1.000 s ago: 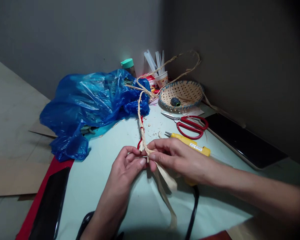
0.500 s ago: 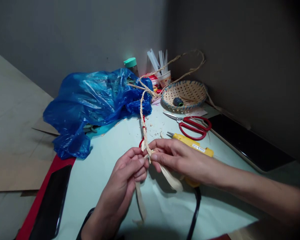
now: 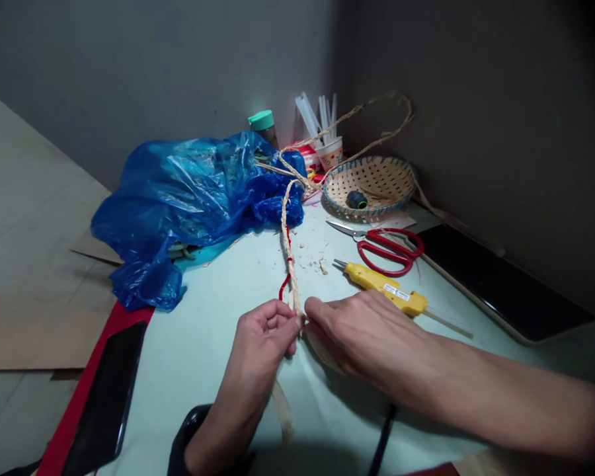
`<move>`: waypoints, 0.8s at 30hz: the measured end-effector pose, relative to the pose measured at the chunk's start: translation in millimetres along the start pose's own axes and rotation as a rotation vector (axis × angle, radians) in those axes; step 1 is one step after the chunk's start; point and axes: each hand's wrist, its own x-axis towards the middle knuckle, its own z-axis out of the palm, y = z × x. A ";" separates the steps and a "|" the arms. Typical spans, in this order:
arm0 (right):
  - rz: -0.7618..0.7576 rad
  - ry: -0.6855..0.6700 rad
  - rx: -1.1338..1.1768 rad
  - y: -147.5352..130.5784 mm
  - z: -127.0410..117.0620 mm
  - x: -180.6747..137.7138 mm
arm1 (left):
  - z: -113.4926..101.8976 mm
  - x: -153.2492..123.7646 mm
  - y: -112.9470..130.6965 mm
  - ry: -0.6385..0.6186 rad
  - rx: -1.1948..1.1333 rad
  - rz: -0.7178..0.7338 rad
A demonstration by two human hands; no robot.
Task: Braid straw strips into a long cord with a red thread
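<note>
A braided cord of pale straw-like fibre (image 3: pixel 286 218) runs from the back of the table toward me. My left hand (image 3: pixel 268 337) pinches its near end between thumb and fingers. Just right of it, my right hand (image 3: pixel 347 327) is closed by the braid's end, its back turned up. What its fingers hold is mostly hidden, though a pale strip shows beneath them. Below my left hand hangs a loose flat strip (image 3: pixel 281 410). A red cord (image 3: pixel 283 288) lies along the braid.
Red-handled scissors (image 3: pixel 387 250) and a yellow glue gun (image 3: pixel 387 285) lie to the right. Behind them sits a woven basket (image 3: pixel 327 198) holding a dark thread spool (image 3: pixel 357 199). A blue plastic bag (image 3: pixel 193 192) fills the back left. Dark flat devices lie at both sides.
My right hand has rolled over so its back faces up, carrying the strip under it. My left hand still pinches the braid's end. The view has shifted slightly.
</note>
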 end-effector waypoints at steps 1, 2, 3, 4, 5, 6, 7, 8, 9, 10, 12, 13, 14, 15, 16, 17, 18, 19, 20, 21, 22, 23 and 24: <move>-0.001 0.013 -0.019 -0.7 -1.8 -0.3 | 0.5 -0.4 -0.5 0.003 -0.009 0.003; 0.001 0.018 -0.018 -1.7 -4.0 -0.6 | 1.0 -0.9 -1.0 0.007 -0.024 0.002; 0.004 0.017 -0.002 -3.1 -6.2 -0.9 | 1.5 -1.4 -1.5 0.013 -0.037 -0.005; 0.005 0.004 0.026 -4.7 -7.9 -1.5 | 1.7 -1.9 -1.9 0.018 -0.044 -0.015; -0.004 -0.016 0.062 -6.6 -8.9 -2.4 | 1.7 -2.5 -2.3 0.018 -0.045 -0.023; -0.025 -0.034 0.095 -8.7 -9.0 -3.7 | 1.4 -3.1 -2.6 0.013 -0.046 -0.029; -0.049 -0.044 0.114 -11.0 -8.1 -5.4 | 0.7 -3.8 -2.9 0.006 -0.053 -0.030; -0.083 -0.050 0.111 -13.4 -6.5 -7.1 | -0.2 -4.4 -3.1 -0.002 -0.069 -0.024; -0.124 -0.046 0.084 -15.8 -4.7 -8.7 | -1.4 -4.9 -3.2 -0.014 -0.096 -0.017; -0.167 -0.032 0.033 -17.9 -3.0 -10.0 | -2.7 -5.3 -3.1 -0.028 -0.134 -0.009; -0.245 -0.014 -0.063 -20.5 -2.1 -10.9 | -5.1 -5.7 -2.6 -0.053 -0.187 -0.008; -0.271 -0.020 -0.065 -20.7 -3.5 -10.3 | -6.0 -5.6 -2.1 -0.065 -0.198 -0.016; -0.279 -0.032 -0.025 -19.9 -6.2 -9.0 | -6.7 -5.5 -1.6 -0.070 -0.201 -0.029; -0.266 -0.034 0.050 -18.1 -9.8 -7.1 | -7.0 -5.3 -0.9 -0.070 -0.203 -0.044; -0.219 -0.019 0.140 -15.4 -13.9 -4.7 | -7.1 -5.2 -0.3 -0.067 -0.204 -0.057; -0.148 0.016 0.225 -11.9 -17.8 -2.1 | -6.9 -5.2 0.4 -0.069 -0.208 -0.067; -0.060 0.060 0.290 -7.9 -21.1 0.6 | -6.7 -5.4 1.0 -0.071 -0.219 -0.073; 0.024 0.094 0.340 -3.7 -23.1 3.2 | -6.4 -5.7 1.4 -0.068 -0.235 -0.077; 0.088 0.097 0.389 0.3 -23.7 5.5 | -6.1 -6.0 1.8 -0.064 -0.253 -0.085; 0.123 0.064 0.461 3.8 -22.8 7.4 | -5.9 -6.3 1.9 -0.064 -0.273 -0.092; 0.127 -0.007 0.564 6.5 -20.9 8.9 | -5.7 -6.6 2.0 -0.073 -0.292 -0.100; 0.110 -0.090 0.688 8.2 -18.1 9.9 | -5.7 -6.7 1.9 -0.088 -0.303 -0.104; 0.092 -0.159 0.804 8.9 -15.2 10.5 | -5.7 -6.7 1.9 -0.107 -0.305 -0.106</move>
